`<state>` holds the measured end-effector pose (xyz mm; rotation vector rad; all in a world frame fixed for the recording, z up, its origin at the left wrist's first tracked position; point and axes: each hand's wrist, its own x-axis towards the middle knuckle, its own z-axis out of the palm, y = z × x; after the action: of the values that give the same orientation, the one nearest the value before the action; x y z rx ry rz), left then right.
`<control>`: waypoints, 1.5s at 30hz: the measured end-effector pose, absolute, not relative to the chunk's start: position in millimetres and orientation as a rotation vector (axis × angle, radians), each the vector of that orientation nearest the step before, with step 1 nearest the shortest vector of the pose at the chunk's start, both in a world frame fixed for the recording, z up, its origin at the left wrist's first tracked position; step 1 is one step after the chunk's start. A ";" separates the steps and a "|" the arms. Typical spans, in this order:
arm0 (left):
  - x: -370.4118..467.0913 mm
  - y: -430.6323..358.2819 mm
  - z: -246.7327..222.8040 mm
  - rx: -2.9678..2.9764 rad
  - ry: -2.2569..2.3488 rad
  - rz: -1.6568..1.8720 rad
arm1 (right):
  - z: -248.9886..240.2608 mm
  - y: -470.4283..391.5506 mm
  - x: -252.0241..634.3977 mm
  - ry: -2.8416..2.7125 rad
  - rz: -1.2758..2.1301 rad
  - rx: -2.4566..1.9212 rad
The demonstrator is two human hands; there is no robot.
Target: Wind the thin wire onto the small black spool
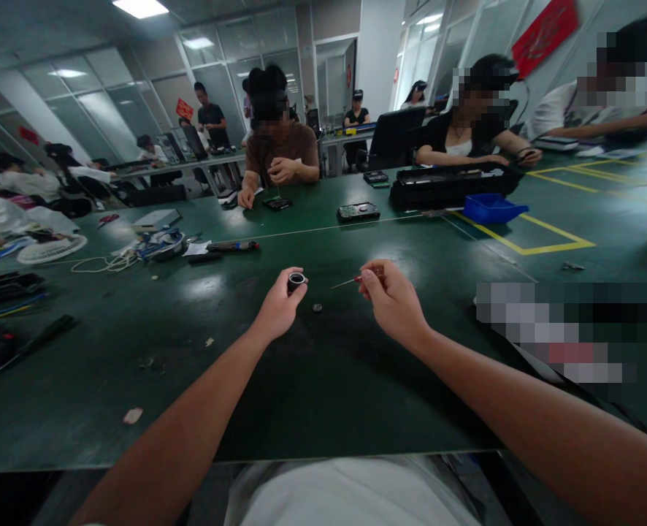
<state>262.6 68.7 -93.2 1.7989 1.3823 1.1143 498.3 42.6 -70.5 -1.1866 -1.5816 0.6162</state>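
My left hand (280, 307) is closed around a small black cylinder (296, 283) with a pale ring at its upward-facing open end. To the right, my right hand (392, 299) grips a thin screwdriver (350, 281) by its red handle. Its slim metal shaft points left toward the cylinder, with a gap between them. On the green table (323, 394), just below and between my hands, lies a small round grey part (317, 307). Whatever is inside the cylinder is too dark to make out.
A blue tray (491, 208) stands at the back right, beside a long black housing (449, 186). Further left is a device with an exposed circuit board (358, 212). Cables (159, 245) and a dark pen-like tool (236, 246) lie at left. Co-workers sit across the table.
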 end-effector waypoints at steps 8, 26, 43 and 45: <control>267.8 58.4 -80.3 2.126 1.563 0.697 | -75.0 44.5 497.5 -1.578 0.634 -1.155; 273.3 57.3 -83.2 2.474 1.578 0.291 | -36.1 44.6 516.2 -1.710 0.353 -1.378; 258.9 68.6 -77.4 2.238 1.563 0.532 | -57.3 53.8 626.9 -1.787 0.231 -2.187; 249.8 70.3 -73.4 2.065 1.543 0.666 | -58.1 55.0 629.4 -1.809 0.249 -2.183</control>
<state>249.8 70.3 -73.4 2.0654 1.5433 0.6662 629.4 55.0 -58.1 -2.1827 -1.8094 0.2495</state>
